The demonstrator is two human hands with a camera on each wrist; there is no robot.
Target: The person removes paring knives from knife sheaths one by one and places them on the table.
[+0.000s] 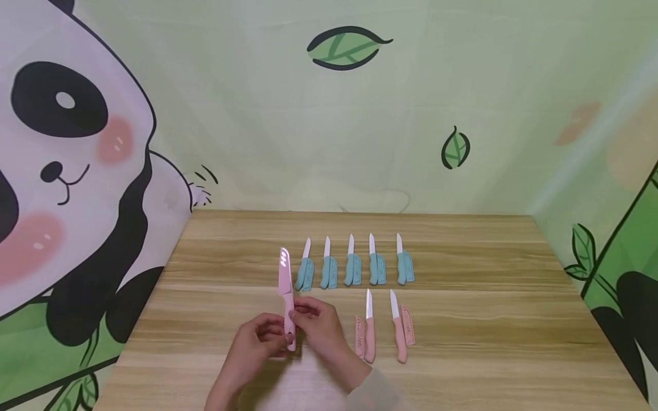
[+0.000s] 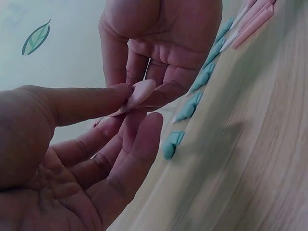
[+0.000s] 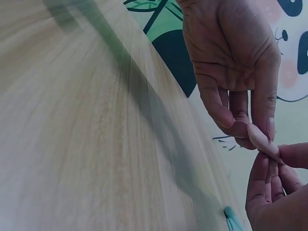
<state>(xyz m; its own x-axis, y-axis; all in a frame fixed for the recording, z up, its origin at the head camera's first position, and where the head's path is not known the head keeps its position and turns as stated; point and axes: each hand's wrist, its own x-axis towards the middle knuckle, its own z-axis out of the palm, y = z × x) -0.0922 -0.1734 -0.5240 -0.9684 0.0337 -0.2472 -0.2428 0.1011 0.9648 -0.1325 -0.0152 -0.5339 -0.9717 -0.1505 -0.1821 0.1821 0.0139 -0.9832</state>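
Both hands hold one pink knife (image 1: 285,279) above the table, its broad pink blade upward and away from the person, with light spots near the tip. My left hand (image 1: 254,348) pinches the butt of the handle between thumb and fingers. Higher up the same handle, the right hand (image 1: 324,331) grips it with thumb and fingers. In the left wrist view the handle end (image 2: 142,91) shows between the two hands. The right wrist view shows that handle (image 3: 260,139) nearly end-on; the blade is hidden there.
Several teal-handled knives (image 1: 351,260) with white blades lie in a row behind, each beside a teal sheath (image 1: 409,266). Right of the hands lie two pink-handled knives (image 1: 370,339) with pink sheaths (image 1: 408,325). A printed cloth (image 1: 247,114) hangs behind the wooden table (image 1: 488,319).
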